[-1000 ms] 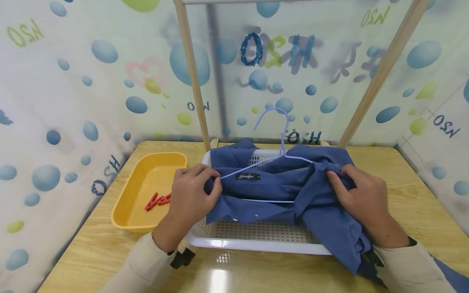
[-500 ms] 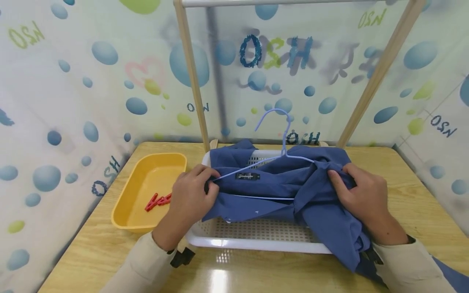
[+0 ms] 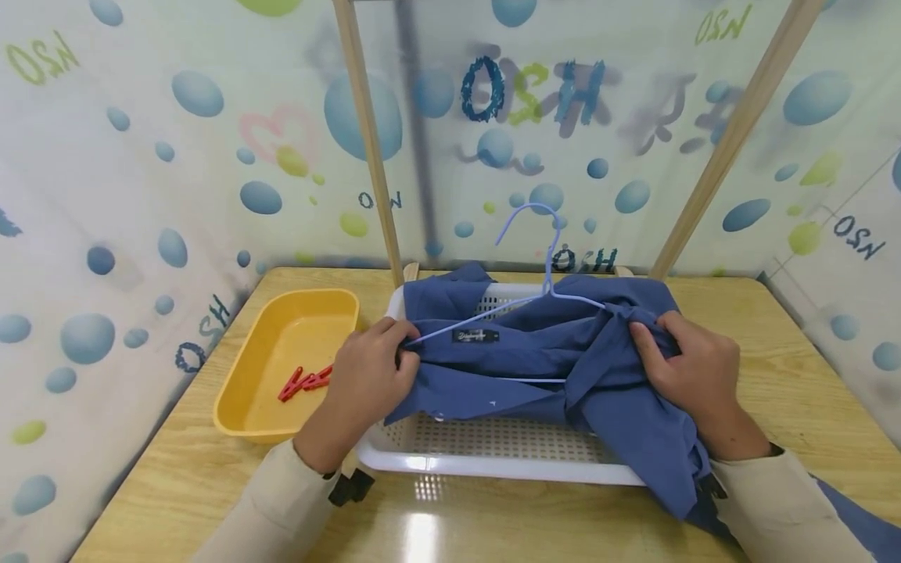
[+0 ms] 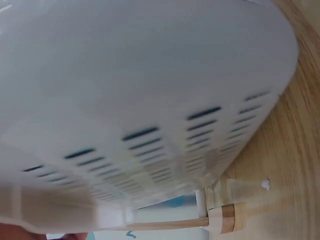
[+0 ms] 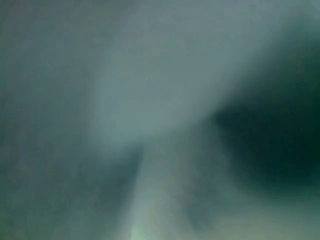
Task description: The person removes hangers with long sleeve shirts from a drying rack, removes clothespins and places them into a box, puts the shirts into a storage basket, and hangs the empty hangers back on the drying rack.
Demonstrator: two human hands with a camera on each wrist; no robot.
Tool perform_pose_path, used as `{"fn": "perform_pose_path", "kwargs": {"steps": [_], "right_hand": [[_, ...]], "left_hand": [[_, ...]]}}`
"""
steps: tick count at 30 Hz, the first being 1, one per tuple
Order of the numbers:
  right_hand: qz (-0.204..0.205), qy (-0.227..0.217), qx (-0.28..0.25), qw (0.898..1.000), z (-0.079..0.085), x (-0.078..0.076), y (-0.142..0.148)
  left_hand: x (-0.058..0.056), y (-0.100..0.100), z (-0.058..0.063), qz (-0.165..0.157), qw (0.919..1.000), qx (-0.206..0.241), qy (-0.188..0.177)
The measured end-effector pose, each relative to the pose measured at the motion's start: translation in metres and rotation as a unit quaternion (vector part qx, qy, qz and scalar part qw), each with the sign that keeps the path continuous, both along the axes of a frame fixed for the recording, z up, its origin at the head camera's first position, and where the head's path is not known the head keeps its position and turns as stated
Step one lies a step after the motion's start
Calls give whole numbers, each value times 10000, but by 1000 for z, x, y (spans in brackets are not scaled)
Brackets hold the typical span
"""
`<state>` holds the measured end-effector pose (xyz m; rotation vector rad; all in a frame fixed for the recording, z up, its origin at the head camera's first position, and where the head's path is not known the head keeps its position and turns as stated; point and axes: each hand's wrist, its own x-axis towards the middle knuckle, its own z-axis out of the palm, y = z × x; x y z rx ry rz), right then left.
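A blue shirt [image 3: 524,360] with a black neck label lies bunched over a white basket [image 3: 507,467]. Inside its collar sits a light-blue hanger [image 3: 549,266], hook pointing up, with both shoulders running into the cloth. At the left shoulder my left hand [image 3: 369,379] pinches the cloth around the hanger's end. My right hand [image 3: 700,367] grips bunched cloth over the other end, which is hidden under the fabric. In the left wrist view the slotted side of the basket [image 4: 150,100] fills most of the picture. The right wrist view is blurred and too close to make out.
On the wooden table [image 3: 169,469], left of the basket, stands a yellow tray [image 3: 242,383] holding red clothespins [image 3: 303,381]. Behind the basket rise the wooden posts of a rack [image 3: 373,156]. Part of the shirt trails off the lower right.
My left hand has drawn the shirt's left shoulder slightly outward, and the hanger has shifted a little to the right. My right hand keeps its grip on the cloth.
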<state>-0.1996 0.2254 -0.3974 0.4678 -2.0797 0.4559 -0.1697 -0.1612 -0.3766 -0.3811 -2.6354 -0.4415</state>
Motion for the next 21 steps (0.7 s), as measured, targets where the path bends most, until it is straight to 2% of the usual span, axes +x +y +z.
{"fn": "perform_pose_path", "kwargs": {"steps": [5, 13, 21], "right_hand": [[32, 165, -238, 9996, 0, -2, -4], [-94, 149, -137, 9998, -6, -4, -2], [-156, 106, -258, 9995, -7, -3, -3]], "left_hand": [[-2, -2, -1, -9, 10000, 44, -54], [-6, -3, -3, 67, 9981, 359, -493], [-7, -2, -5, 71, 9955, 773, -538]]}}
